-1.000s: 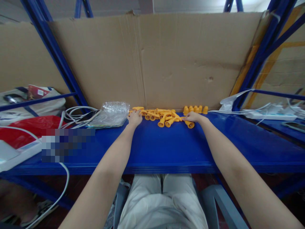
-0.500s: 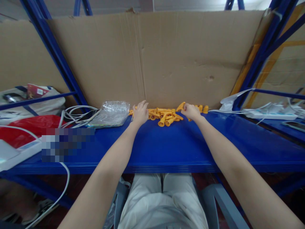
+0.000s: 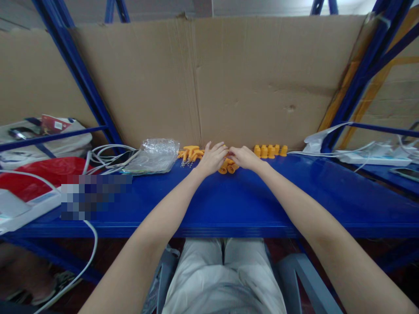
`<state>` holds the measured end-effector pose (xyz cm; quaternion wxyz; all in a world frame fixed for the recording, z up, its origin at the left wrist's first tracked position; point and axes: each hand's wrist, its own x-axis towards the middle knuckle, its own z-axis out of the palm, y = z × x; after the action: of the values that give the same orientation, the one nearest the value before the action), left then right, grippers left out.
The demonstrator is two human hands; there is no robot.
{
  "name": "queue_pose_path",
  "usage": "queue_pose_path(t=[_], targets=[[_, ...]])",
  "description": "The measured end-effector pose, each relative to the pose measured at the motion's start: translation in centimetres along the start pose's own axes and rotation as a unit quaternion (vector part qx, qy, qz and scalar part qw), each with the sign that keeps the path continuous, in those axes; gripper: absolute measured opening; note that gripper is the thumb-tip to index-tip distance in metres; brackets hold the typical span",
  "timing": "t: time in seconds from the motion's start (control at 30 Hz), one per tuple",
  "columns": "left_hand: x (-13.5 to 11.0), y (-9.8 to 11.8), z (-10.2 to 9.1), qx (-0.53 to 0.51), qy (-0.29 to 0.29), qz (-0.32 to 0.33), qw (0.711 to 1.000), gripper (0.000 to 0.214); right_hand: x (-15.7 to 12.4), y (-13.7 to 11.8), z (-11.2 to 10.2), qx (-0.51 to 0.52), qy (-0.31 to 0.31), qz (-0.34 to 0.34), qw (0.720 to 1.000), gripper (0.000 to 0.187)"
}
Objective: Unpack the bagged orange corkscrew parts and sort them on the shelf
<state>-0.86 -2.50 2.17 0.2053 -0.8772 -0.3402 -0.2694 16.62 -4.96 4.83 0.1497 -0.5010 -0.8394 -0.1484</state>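
Note:
My left hand hovers over the pile in the middle with its fingers stretched out and spread. Close against it, my right hand has its fingers pinched together on a yellow plastic piece, mostly hidden between the two hands. Below them lie yellow horn-shaped plastic pieces, their round flared ends facing me. Left of my left hand are several yellow branched pieces with small metal chains. To the right, several yellow cup-like pieces stand upright in a group.
All this lies on a blue metal shelf, against a cardboard panel. Clear plastic packaging, white cables and a red bag lie on the left. A white power strip and a phone are on the right.
My left hand has moved right, uncovering the chained pieces. My right hand has moved left from the upright pieces, so the hands now meet over the pile.

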Motion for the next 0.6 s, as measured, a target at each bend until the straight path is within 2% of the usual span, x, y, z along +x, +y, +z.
queue_pose_path(t=[0.2,0.43,0.5,0.6], targets=[[-0.09,-0.36,-0.21,0.001,-0.033,-0.020,0.999,0.024,0.05,-0.14,1.04,0.007,-0.046,-0.008,0.999,0.026],[-0.11,-0.48,-0.20,-0.007,-0.044,-0.053,0.998,0.015,-0.10,-0.38,0.45,-0.018,-0.073,0.017,0.997,0.031],[0.04,-0.59,-0.11,-0.014,-0.038,-0.052,0.998,0.012,-0.08,-0.46,0.35,-0.035,-0.067,0.021,0.997,0.030],[0.37,-0.85,0.06,-0.033,-0.023,-0.069,0.997,0.010,0.06,-0.49,0.53,-0.075,-0.017,0.004,0.997,0.028]])
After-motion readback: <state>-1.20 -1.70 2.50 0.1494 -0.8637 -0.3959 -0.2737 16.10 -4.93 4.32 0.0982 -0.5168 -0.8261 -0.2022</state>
